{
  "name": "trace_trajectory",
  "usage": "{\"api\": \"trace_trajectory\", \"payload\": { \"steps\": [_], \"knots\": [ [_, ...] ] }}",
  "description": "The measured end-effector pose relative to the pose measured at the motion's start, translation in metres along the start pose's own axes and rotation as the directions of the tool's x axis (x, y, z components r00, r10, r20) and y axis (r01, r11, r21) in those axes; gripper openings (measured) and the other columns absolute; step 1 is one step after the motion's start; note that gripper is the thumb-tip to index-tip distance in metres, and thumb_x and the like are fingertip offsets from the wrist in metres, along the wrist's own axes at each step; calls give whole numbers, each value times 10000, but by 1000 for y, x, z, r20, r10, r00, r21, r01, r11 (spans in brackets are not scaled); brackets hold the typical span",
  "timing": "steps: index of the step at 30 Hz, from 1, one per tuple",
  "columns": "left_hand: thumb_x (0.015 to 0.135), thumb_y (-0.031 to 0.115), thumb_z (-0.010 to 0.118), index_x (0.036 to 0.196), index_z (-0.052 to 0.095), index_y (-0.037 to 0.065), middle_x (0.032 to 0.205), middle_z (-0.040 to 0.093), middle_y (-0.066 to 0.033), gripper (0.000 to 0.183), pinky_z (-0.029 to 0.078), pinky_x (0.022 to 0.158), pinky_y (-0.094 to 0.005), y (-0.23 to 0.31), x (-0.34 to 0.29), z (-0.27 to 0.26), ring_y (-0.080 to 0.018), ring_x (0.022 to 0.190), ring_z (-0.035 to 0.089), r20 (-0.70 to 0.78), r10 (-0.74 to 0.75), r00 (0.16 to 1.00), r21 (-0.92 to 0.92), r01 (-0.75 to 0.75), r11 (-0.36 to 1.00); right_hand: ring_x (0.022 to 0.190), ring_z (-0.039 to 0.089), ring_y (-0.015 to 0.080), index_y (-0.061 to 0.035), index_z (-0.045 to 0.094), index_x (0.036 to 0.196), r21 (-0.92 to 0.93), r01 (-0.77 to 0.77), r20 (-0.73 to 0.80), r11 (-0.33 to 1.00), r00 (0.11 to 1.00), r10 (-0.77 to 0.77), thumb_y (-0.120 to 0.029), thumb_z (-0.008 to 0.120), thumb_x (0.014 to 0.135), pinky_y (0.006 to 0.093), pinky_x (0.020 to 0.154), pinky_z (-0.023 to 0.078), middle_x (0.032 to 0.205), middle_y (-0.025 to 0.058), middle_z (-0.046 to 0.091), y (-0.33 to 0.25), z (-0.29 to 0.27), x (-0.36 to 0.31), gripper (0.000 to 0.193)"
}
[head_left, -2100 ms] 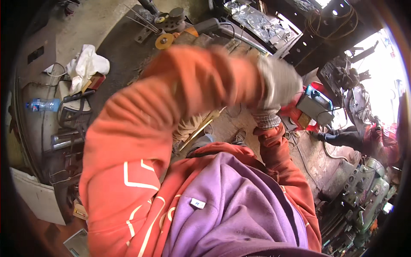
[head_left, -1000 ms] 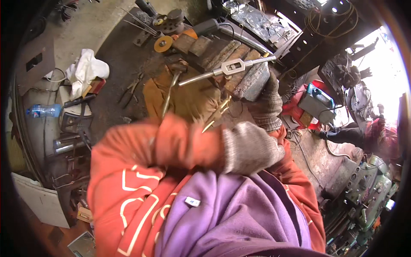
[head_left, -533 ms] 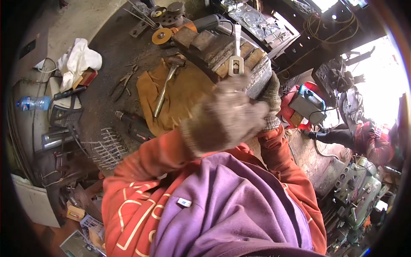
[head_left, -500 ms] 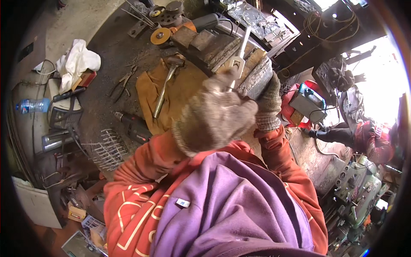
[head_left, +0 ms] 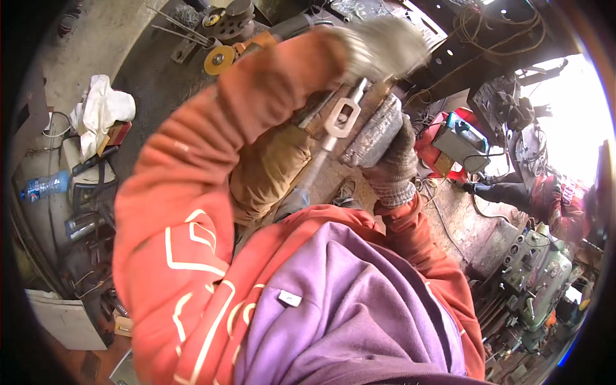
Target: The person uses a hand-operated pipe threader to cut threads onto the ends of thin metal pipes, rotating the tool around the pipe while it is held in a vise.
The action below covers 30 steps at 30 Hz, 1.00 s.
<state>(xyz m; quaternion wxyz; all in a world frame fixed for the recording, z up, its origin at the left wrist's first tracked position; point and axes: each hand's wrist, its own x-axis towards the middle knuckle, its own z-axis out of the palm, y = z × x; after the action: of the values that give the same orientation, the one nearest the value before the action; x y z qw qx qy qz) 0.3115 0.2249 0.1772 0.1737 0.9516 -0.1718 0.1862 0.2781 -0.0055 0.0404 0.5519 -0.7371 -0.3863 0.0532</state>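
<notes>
My left hand [head_left: 391, 50], in a dirty grey knit glove and blurred by motion, is over the far end of a metal tap wrench [head_left: 340, 118]. Its fingers are smeared, but the wrench's handle runs in under the glove. The wrench lies slantwise, and its near handle is blurred and free. Under it sits a rough grey metal block [head_left: 378, 131] beside brownish bars. Against the block's right end my gloved right hand [head_left: 396, 157] is closed round the corner. The wrench's lower contact is hidden.
A tan cloth [head_left: 273, 170] hangs at the bench edge by my left arm. An orange grinding disc [head_left: 219, 59] lies beyond. To the right are a grey-blue box [head_left: 465, 141], a green machine [head_left: 532, 273] and another person [head_left: 561, 205]. A plastic bottle [head_left: 46, 185] lies left.
My left hand has swung up and away to the wrench's far end, its arm now covering the hammer and drill. The near handle has come into sight. My right hand stays at the block.
</notes>
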Motion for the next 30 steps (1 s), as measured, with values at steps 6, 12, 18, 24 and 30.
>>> {"api": "trace_trajectory", "payload": {
  "steps": [6, 12, 18, 24, 30],
  "knots": [
    [826, 145, 718, 877, 738, 33, 703, 681, -148, 125, 605, 731, -435, 134, -5, 23, -323, 711, 718, 580, 165, 798, -185, -68, 980, 977, 716, 344, -61, 499, 1461, -509, 219, 222, 833, 968, -119, -285, 923, 718, 460, 836, 565, 1121, 109, 710, -47, -24, 32, 884],
    [887, 282, 665, 946, 683, 100, 785, 645, -101, 192, 549, 696, -477, 160, -72, -26, -284, 746, 677, -101, 5, 995, 434, 39, 900, 897, 741, 348, -78, 528, 1450, -119, 76, -168, 990, 981, -96, -316, 881, 816, 450, 746, 593, 994, 112, 750, 54, 14, -4, 764],
    [855, 259, 700, 918, 709, 98, 792, 685, -104, 173, 567, 671, -436, 157, -33, 10, -282, 722, 693, -194, -253, 948, 478, 316, 820, 895, 760, 321, -67, 463, 1486, -382, 112, -17, 917, 992, -128, -388, 955, 739, 447, 773, 619, 1084, 128, 753, -3, -3, 5, 950],
    [918, 221, 703, 996, 710, 81, 794, 671, -88, 160, 545, 639, -399, 173, -140, -25, -250, 709, 674, -277, -91, 957, 131, 131, 983, 916, 781, 312, -69, 417, 1503, -314, 118, -87, 942, 985, -152, -403, 996, 673, 430, 798, 631, 1150, 144, 761, -13, -6, 10, 1066],
    [960, 112, 671, 1077, 718, 29, 858, 673, -101, 152, 528, 630, -351, 111, -143, -25, -232, 767, 670, -711, -205, 673, 88, 374, 923, 1260, 647, 280, -99, 412, 1531, 104, 51, 5, 993, 999, -52, -133, 1018, 666, 417, 1030, 578, 1419, 124, 604, -1, -3, 9, 1057]
  ]
}}
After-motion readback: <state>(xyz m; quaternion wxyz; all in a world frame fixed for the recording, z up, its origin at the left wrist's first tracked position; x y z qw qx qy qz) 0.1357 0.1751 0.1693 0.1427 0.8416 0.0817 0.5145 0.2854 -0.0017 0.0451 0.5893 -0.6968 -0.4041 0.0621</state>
